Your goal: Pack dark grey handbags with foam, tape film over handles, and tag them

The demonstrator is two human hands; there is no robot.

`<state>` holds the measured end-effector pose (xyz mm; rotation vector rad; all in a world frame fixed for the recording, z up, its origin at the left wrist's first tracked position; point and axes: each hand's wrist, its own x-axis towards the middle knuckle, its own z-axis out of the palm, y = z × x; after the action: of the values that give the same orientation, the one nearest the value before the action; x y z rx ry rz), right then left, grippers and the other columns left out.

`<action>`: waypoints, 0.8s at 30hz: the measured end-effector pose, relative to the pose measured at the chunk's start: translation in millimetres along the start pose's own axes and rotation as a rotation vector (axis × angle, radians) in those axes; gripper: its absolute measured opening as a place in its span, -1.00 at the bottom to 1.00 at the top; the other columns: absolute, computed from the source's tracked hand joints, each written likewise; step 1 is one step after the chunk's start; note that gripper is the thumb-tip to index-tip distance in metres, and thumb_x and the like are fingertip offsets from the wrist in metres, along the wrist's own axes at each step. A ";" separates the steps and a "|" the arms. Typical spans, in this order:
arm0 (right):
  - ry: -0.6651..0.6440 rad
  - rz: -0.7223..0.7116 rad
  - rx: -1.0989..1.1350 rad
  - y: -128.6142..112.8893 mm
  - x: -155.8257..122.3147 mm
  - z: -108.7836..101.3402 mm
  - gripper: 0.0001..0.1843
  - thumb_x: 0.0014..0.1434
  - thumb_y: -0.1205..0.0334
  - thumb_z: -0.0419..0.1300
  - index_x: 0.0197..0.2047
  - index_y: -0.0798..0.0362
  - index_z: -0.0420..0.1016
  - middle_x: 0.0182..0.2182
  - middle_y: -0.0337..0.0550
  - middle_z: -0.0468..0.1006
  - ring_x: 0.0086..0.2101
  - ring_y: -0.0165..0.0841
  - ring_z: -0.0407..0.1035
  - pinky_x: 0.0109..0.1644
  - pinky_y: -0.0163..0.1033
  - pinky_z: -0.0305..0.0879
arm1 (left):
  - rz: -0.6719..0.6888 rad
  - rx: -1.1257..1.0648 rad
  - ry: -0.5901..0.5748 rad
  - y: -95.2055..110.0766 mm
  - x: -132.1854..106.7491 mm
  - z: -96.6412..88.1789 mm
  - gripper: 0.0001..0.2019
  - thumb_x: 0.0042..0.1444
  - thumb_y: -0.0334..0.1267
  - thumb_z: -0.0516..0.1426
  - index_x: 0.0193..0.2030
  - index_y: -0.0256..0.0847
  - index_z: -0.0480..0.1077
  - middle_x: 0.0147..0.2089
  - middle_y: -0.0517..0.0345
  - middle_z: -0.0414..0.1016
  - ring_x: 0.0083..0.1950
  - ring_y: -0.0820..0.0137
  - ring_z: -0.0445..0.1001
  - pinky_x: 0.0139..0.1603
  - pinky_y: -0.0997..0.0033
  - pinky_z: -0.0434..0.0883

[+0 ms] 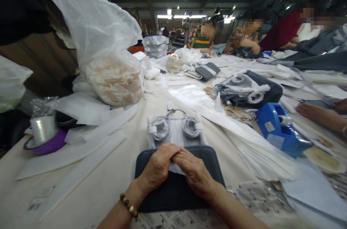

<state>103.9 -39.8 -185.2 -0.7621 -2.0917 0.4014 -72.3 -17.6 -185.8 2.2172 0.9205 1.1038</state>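
Observation:
A dark navy bag lies flat in front of me, its broad smooth side facing up. Both hands meet over its far edge, fingers pressed together around a piece of white tissue paper that pokes out beneath them. My left hand, with a beaded bracelet on the wrist, bends over the paper from the left. From the other side my right hand closes on it, fingertips touching the left hand's. Beyond them, two coiled straps wrapped in pale paper and a thin grey handle lie at the bag's far side.
Long white paper sheets spread to the right, near a blue tape dispenser. Another paper-wrapped dark bag stands behind it. At left are a purple bowl and a large plastic-wrapped bundle. Co-workers are across the table; a co-worker's hand is at right.

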 end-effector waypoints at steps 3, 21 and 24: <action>-0.006 0.043 0.027 -2.0 2.3 0.0 -0.66 0.23 0.48 -0.09 -0.07 0.12 0.45 -0.16 -0.04 0.58 0.00 -0.37 0.40 0.21 -0.19 0.21 | 0.122 0.102 -0.107 1.1 0.7 -5.9 -0.48 -0.03 -0.53 -0.01 0.11 -0.17 0.34 0.05 -0.03 0.49 0.08 0.24 0.43 0.12 0.17 0.39; -0.232 -0.147 -0.706 -37.6 -180.8 -66.3 -0.59 0.26 0.12 0.05 0.09 0.15 0.41 0.01 -0.08 0.52 0.11 -0.29 0.29 0.37 -0.12 -0.24 | 0.308 0.741 -0.401 12.9 -29.7 2.1 -0.17 0.06 0.08 0.14 0.28 -0.54 0.05 0.32 -0.50 0.04 0.37 -0.11 -0.04 0.24 -0.12 0.19; -0.200 -0.152 -0.755 -34.8 -178.3 -58.1 -0.63 0.32 0.31 -0.10 0.07 0.10 0.43 0.02 -0.15 0.52 0.08 -0.33 0.33 0.37 -0.07 -0.25 | 0.239 0.754 -0.529 25.6 -33.7 -0.3 0.09 -0.15 0.31 0.16 0.33 -0.50 -0.06 0.36 -0.56 -0.15 0.39 -0.16 -0.19 0.26 -0.18 0.11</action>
<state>218.5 -181.1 -242.4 -1.0002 -2.4860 -0.4492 -78.6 -59.4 -184.9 3.0684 0.9346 0.1889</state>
